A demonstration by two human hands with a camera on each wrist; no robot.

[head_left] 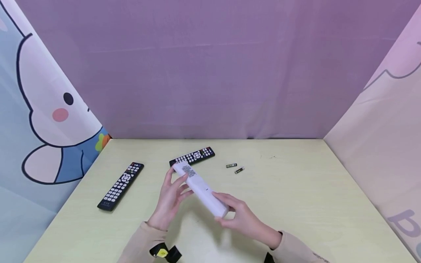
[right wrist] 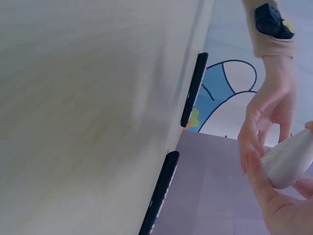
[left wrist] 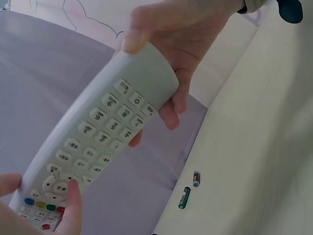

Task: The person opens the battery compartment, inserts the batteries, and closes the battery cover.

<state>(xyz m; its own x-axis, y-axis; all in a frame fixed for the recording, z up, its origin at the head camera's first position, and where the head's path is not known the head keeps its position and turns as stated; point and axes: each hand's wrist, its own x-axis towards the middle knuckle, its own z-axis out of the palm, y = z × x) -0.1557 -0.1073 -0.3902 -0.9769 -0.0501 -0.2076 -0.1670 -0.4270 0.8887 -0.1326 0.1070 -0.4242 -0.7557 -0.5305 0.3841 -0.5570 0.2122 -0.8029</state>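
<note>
A white remote control (head_left: 201,190) is held above the table, its back with a printed label turned up in the head view. My left hand (head_left: 169,201) grips its far end, thumb on the back by the label. At the near end my right hand (head_left: 241,215) pinches it between thumb and fingers. The left wrist view shows the button side of the white remote (left wrist: 98,132), with rows of white keys and a few coloured ones. Two small batteries (head_left: 231,165) lie on the table beyond the hands, to the right.
A black remote (head_left: 121,187) with white keys lies on the left of the pale table (head_left: 296,204). Another black remote (head_left: 197,156) lies behind the white one. A purple curtain (head_left: 210,73) closes off the back, and printed cloth panels (head_left: 65,120) stand at the sides.
</note>
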